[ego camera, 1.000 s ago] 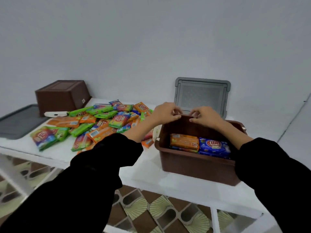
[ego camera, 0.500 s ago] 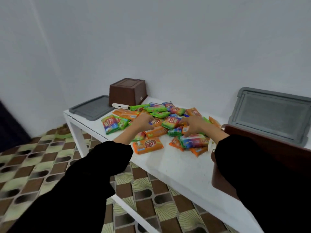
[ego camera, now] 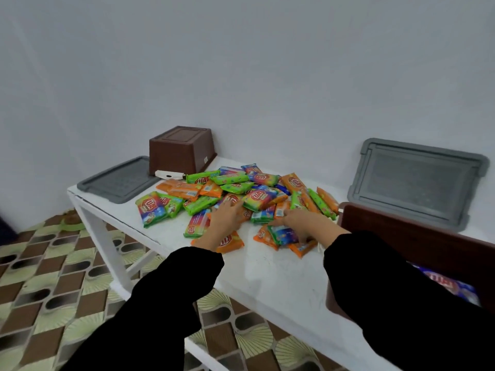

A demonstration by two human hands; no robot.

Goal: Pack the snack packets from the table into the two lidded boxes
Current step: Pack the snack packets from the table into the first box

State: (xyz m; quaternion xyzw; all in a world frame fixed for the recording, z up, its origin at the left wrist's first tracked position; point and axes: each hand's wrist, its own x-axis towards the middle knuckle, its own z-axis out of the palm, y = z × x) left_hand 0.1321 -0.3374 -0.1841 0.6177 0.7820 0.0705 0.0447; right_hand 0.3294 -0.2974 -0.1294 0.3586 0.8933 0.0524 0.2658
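Note:
A heap of orange, green and rainbow snack packets point(ego camera: 241, 190) lies in the middle of the white table point(ego camera: 267, 274). My left hand point(ego camera: 225, 220) rests palm down on the near edge of the heap, fingers spread over an orange packet point(ego camera: 227, 242). My right hand point(ego camera: 302, 223) curls its fingers around a blue-green packet point(ego camera: 281, 234) at the heap's near right side. At the right stands an open brown box point(ego camera: 407, 236), partly hidden by my right sleeve, with blue packets point(ego camera: 450, 286) inside. A second brown box point(ego camera: 182, 151) sits upside down at the back left.
One grey lid point(ego camera: 417, 180) leans against the wall behind the open box. Another grey lid point(ego camera: 117, 180) lies flat on the table's left corner. A small white object point(ego camera: 170, 174) lies by the upturned box. Patterned tiled floor point(ego camera: 53, 277) shows below the table's left edge.
My hands left the open box's rim and moved left onto the packet heap. The view swung left with them, and my right hand has closed on a packet.

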